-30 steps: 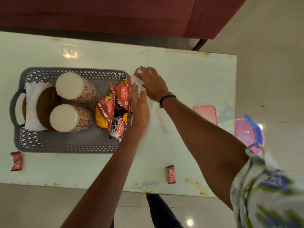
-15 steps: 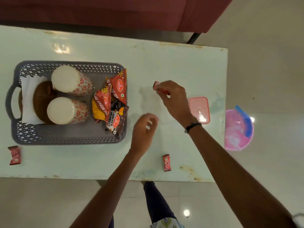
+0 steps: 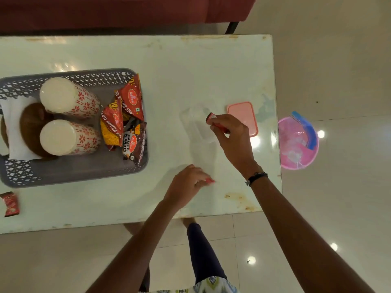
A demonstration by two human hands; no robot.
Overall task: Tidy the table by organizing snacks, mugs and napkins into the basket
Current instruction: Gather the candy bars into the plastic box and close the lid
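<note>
A grey basket (image 3: 84, 172) stands at the left of the white table (image 3: 190, 66). In it are two upturned floral mugs (image 3: 67, 96) (image 3: 65, 137), a white napkin (image 3: 14, 127) under a brown round thing (image 3: 29, 127), and red snack packets (image 3: 131, 98) (image 3: 134, 144). My right hand (image 3: 230, 136) pinches a small red candy (image 3: 211, 117) above the table, right of the basket. My left hand (image 3: 188, 182) is curled near the front edge over a second candy, of which only a red tip (image 3: 210, 181) shows. A third red candy (image 3: 10, 204) lies front left.
A clear plastic box (image 3: 198, 123) and a pink lid (image 3: 243, 115) lie beside my right hand. A pink bowl (image 3: 298, 142) sits on the floor past the table's right edge. A red sofa (image 3: 105, 11) runs behind the table.
Both hands drew back from the basket's right wall. My right hand came away with a small red candy. My left hand dropped to the front edge and covered the candy lying there.
</note>
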